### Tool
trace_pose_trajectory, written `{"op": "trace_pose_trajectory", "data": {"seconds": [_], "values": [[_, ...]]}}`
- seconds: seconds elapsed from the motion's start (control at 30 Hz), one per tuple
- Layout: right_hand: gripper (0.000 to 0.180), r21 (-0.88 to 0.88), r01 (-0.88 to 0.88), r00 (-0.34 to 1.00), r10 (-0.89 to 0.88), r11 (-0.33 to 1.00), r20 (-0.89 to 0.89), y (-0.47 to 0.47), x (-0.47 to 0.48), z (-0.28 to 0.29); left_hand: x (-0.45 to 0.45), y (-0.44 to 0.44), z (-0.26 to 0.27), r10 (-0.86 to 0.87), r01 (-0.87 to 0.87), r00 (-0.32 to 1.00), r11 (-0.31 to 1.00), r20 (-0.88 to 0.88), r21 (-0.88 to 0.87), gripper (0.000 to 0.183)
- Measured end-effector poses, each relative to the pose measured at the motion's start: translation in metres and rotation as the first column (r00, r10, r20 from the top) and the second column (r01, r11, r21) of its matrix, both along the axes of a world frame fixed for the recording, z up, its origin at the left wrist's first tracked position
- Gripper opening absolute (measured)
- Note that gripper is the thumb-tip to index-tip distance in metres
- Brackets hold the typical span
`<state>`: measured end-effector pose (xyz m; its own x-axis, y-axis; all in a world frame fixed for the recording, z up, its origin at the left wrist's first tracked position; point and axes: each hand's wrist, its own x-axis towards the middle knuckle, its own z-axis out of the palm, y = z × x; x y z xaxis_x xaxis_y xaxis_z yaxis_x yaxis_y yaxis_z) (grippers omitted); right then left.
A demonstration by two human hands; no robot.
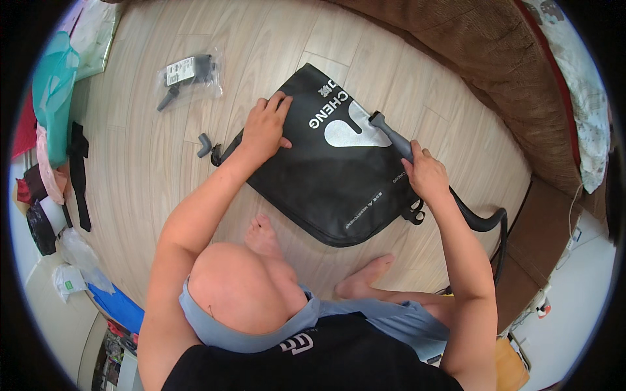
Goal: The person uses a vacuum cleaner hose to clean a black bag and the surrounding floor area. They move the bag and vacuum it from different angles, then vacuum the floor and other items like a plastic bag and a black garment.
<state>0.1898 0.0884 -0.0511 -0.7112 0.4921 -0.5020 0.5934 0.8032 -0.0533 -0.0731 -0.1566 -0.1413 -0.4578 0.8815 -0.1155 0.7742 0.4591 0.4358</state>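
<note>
A black bag (303, 181) with white lettering and a silver emblem lies flat on the wood-look floor in front of me. On its upper left part rests my left hand (266, 124), fingers spread, pressing on the fabric. My right hand (429, 173) grips the grey handle of a vacuum cleaner nozzle (397, 141), whose dark brush head touches the bag's right edge near the emblem. From behind that hand a black corrugated hose (481, 223) curves down to the right, passing behind my forearm. Black straps or loops stick out at the bag's lower right corner.
A clear plastic bag holding dark attachments (190, 73) lies at the upper left, with a grey elbow piece (204, 145) below it. A brown fabric sofa (469, 63) curves along the upper right. A black strap (78, 176) and plastic bags are at the left. My bare feet stand near the bag.
</note>
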Motion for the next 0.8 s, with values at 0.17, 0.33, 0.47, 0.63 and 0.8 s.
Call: {"op": "trace_pose_trajectory", "data": {"seconds": [0.17, 0.33, 0.47, 0.63, 0.8], "values": [[0.047, -0.045, -0.113, 0.966, 0.099, 0.993, -0.238, -0.057, -0.081, -0.029, -0.002, 0.004, -0.002, 0.015, -0.016, 0.999, 1.0, 0.043, 0.021, 0.102], [0.047, -0.166, -0.044, 0.993, 0.025, 0.985, -0.112, -0.063, -0.068, -0.032, 0.0, 0.003, -0.001, 0.032, -0.037, 0.996, 0.998, 0.087, 0.046, 0.102], [0.051, -0.079, -0.097, 0.995, 0.099, 0.992, 0.027, 0.002, 0.086, 0.0, -0.001, 0.001, -0.001, 0.053, -0.055, 0.994, 0.998, 0.095, 0.027, 0.102], [0.047, -0.009, -0.148, 0.989, 0.148, 0.989, 0.021, 0.028, 0.139, 0.036, 0.003, 0.005, 0.001, 0.041, -0.04, 0.998, 0.999, 0.05, -0.009, 0.103], [0.043, -0.064, -0.096, 0.991, 0.09, 0.993, -0.096, 0.0, 0.002, 0.0, 0.007, 0.014, 0.004, 0.02, -0.018, 0.999, 0.999, 0.035, -0.041, 0.105]]}}
